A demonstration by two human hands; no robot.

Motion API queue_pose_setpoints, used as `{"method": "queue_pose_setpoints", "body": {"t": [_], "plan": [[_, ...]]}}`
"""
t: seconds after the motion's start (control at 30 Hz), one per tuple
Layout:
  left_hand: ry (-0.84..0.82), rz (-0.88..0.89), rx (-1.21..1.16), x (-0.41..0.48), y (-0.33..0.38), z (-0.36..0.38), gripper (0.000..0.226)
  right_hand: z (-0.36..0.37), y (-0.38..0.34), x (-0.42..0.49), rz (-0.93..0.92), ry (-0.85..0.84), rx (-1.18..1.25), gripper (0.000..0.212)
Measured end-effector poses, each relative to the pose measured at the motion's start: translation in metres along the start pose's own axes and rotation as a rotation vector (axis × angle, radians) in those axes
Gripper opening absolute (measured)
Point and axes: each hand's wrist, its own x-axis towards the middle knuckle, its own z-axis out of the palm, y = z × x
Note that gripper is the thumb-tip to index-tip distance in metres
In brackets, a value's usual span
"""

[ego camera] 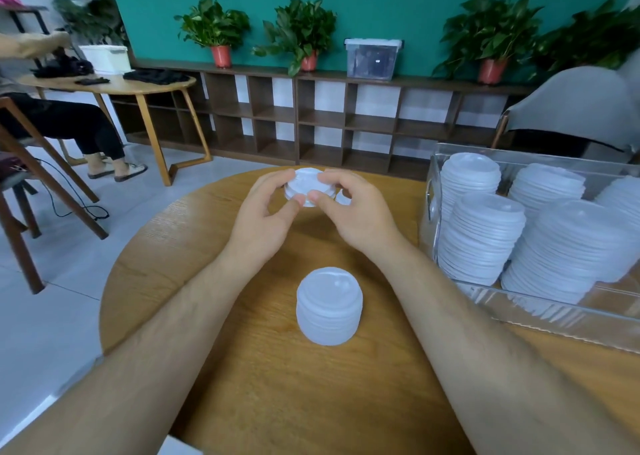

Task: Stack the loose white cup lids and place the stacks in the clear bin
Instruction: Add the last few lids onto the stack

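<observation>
**A:** What lies far to the left of the fingers?

**B:** A seated person (69,125) at a side table (114,86) with dark items on it, well apart from them. I can read no writing there.

**A:** And the left hand?

**B:** The left hand (266,209) is raised over the far part of the round wooden worktop (242,368). Its fingers (294,206) are curled. The thumb is on the near edge of the held lids (304,182) and the others wrap the far left rim.

**A:** How do those lids look?

**B:** White, round, thin plastic with a raised rim. A few are nested together and tipped towards the camera. Any embossing is too blurred to read.

**A:** Anything nearer the body than the fingers?

**B:** A short stack (329,305) of the same white lids stands on the worktop between the forearms, top side up. Neither hand touches it.

**A:** The right hand?

**B:** The right hand (356,212) mirrors the left. Its fingers (320,199) are curled and pinch the right side of the same lids, with its thumb tip just beside the left thumb. Just right of those fingers an edge of a loose lid (343,198) shows. I cannot tell how it lies.

**A:** Any labels?

**B:** Beyond the fingers, on the shelf (433,82), a grey storage box (372,60) has a small white label, too small to read.

**A:** And further right?

**B:** The clear bin (554,319) sits on the worktop and holds tall stacks (481,236) of white lids, some of them leaning.
</observation>
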Motion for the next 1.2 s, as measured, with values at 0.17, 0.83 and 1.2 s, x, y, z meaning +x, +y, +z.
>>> {"method": "queue_pose_setpoints", "body": {"t": [0.17,0.83,1.2], "plan": [[-0.073,0.027,0.012,-0.04,0.032,-0.009,0.034,-0.021,-0.017,-0.052,0.031,-0.007,-0.023,0.039],[-0.043,0.044,-0.044,-0.132,0.042,-0.006,0.051,-0.04,-0.02,-0.131,-0.018,-0.077,-0.138,0.049],[-0.143,-0.078,-0.077,-0.131,0.038,-0.004,0.041,-0.039,-0.014,-0.133,0.046,-0.202,-0.177,0.05]]}}
